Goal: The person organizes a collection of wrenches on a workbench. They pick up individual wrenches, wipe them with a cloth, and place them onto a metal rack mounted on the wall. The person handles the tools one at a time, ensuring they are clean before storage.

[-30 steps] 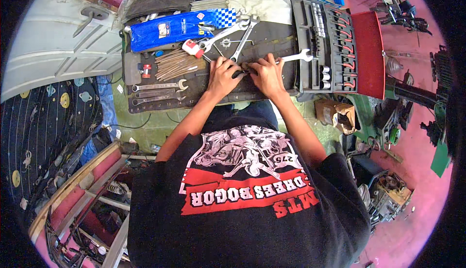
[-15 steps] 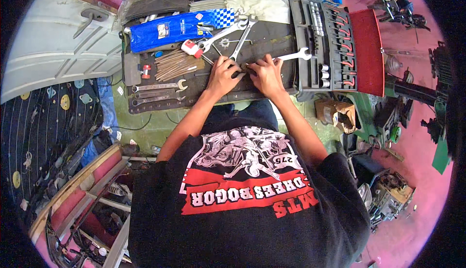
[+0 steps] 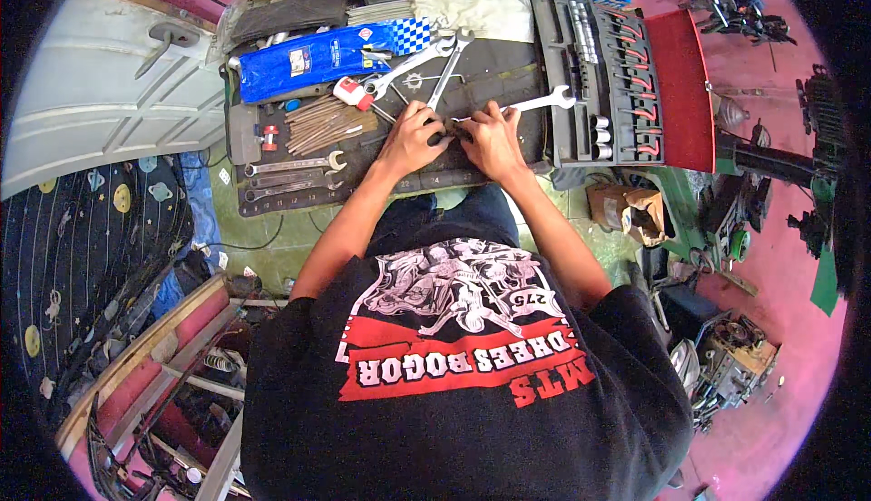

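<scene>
Grip: left hand (image 3: 415, 142) and right hand (image 3: 493, 142) curled, nearly meeting; whether holding anything, cannot tell
Wrench (image 3: 538, 103): near right hand
Bottle (image 3: 348, 92): near brown rods (image 3: 325, 127)

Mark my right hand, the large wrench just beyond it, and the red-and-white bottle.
Right hand (image 3: 494, 143): head view, back of the hand.
Large wrench (image 3: 535, 103): head view, shaft.
Red-and-white bottle (image 3: 348, 91): head view, white part.

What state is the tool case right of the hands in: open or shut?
Open: the tool case has its red lid turned back rightward, leaving metal sockets exposed.
</scene>
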A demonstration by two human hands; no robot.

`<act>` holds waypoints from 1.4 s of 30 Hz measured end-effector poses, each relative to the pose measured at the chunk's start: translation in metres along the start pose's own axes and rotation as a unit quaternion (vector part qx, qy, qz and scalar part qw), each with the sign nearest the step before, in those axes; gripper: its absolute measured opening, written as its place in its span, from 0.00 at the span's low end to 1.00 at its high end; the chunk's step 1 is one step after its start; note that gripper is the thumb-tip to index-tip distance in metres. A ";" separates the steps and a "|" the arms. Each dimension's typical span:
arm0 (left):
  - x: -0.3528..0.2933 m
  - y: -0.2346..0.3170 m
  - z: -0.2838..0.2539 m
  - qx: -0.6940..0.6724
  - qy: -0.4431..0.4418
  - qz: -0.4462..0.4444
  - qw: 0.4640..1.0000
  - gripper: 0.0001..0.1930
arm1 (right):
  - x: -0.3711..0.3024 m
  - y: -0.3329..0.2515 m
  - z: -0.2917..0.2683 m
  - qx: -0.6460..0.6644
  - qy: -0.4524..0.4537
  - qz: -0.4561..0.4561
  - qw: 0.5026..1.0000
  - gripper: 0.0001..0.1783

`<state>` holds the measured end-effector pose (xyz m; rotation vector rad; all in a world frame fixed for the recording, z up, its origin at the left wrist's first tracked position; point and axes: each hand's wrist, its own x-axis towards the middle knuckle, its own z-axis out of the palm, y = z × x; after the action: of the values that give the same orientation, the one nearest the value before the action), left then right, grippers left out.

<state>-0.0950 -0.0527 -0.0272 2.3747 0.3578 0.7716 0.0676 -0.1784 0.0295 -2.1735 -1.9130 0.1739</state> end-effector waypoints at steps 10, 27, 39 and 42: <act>-0.001 0.000 0.001 0.018 -0.011 -0.004 1.000 0.11 | 0.004 -0.005 0.008 0.013 0.001 0.027 1.000 0.18; 0.001 -0.005 0.005 0.025 -0.013 0.018 0.999 0.10 | 0.002 0.001 0.011 0.026 0.028 0.022 0.999 0.14; 0.000 -0.005 0.003 0.012 -0.040 0.006 0.999 0.09 | 0.004 0.007 0.013 0.011 0.034 0.066 0.997 0.15; 0.002 -0.005 0.002 0.017 -0.033 0.016 0.999 0.08 | 0.001 -0.003 0.017 -0.007 0.038 0.023 0.999 0.15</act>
<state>-0.0922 -0.0490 -0.0311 2.4370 0.3089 0.7046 0.0612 -0.1756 0.0143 -2.2009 -1.8307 0.0863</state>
